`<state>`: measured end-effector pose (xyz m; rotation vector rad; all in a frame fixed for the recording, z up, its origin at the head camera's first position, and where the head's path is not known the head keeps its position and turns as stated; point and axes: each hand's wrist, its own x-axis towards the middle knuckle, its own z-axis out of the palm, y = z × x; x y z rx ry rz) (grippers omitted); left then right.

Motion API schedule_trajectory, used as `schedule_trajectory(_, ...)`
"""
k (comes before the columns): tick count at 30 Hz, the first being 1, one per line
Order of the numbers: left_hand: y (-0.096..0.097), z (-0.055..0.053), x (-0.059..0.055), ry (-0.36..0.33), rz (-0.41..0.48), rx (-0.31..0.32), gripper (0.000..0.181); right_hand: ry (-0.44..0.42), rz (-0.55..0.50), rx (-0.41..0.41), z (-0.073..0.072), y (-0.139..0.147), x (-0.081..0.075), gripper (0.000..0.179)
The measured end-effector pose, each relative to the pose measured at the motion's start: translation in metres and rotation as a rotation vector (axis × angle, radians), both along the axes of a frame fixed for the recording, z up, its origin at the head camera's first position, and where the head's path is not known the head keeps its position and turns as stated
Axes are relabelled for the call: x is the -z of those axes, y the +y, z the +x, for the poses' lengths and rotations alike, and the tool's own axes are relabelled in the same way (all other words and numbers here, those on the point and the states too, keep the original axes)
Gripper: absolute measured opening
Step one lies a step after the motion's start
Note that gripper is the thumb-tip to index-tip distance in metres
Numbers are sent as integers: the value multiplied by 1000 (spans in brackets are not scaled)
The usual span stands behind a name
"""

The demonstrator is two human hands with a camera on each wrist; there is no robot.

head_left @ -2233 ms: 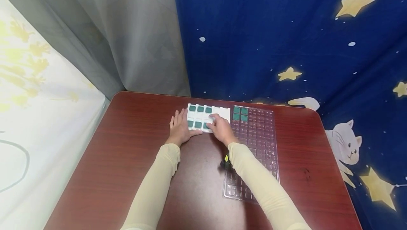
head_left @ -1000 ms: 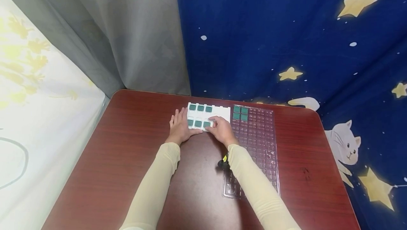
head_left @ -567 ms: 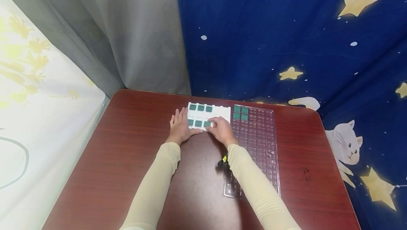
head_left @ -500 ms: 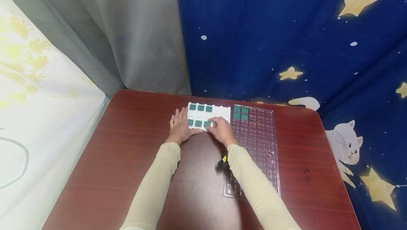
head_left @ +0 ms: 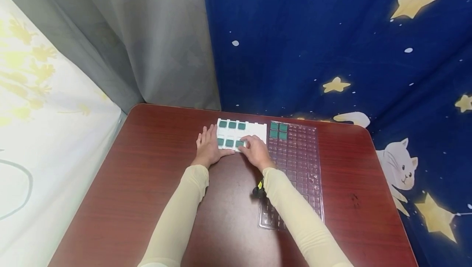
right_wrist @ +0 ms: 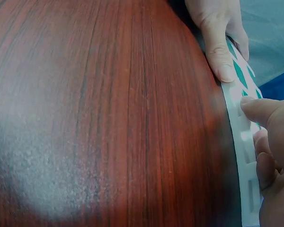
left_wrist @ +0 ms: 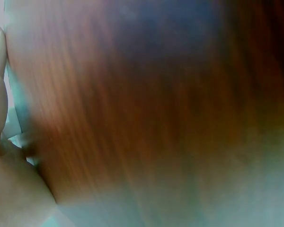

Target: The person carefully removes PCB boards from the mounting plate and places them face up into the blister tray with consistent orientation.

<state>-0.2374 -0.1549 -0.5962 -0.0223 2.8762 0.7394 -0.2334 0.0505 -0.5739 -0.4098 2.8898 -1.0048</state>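
Note:
A white tray (head_left: 257,131) with square compartments lies near the table's far edge. Green square tiles sit in its left part, three in the back row and three in the front row. My left hand (head_left: 208,147) rests with straight fingers along the tray's left side, its thumb on the front edge. With thumb and index finger, my right hand (head_left: 256,151) pinches the rightmost front green tile (head_left: 239,143), which lies at its compartment. From the right wrist view, the right thumb (right_wrist: 260,109) touches near the tray's front edge, with the left thumb (right_wrist: 218,59) farther along.
Right of the white tray lies a long clear plastic tray (head_left: 303,152) with many small pockets; several green tiles (head_left: 278,131) fill its far-left corner. My right forearm passes over it. The brown table (head_left: 155,156) ends at curtains behind.
The right index finger and thumb have shifted slightly around the rightmost front tile. Both hands and the white tray otherwise stay in place.

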Motion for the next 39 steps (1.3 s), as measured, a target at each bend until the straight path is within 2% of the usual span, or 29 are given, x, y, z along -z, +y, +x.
schedule_trajectory(4, 0, 1, -1, 6, 2, 3, 132, 13, -16, -10, -1, 1, 0, 32)
schedule_trajectory(11, 0, 2, -3, 8, -1, 2, 132, -19, -61, -30, -1, 5, -2, 31)
schedule_trajectory(18, 0, 1, -1, 21, 13, -3, 133, 9, -103, -47, 1, 13, -6, 32)
schedule_trajectory(29, 0, 1, 0, 7, 23, -2, 135, 0, -89, 11, 5, 47, -6, 35)
schedule_trajectory(34, -1, -1, 4, -16, 39, -2, 136, -23, -85, 60, 3, 63, -7, 35)
schedule_trajectory(39, -2, -1, 4, -10, 60, -8, 137, -56, -96, 104, 1, 76, -8, 36)
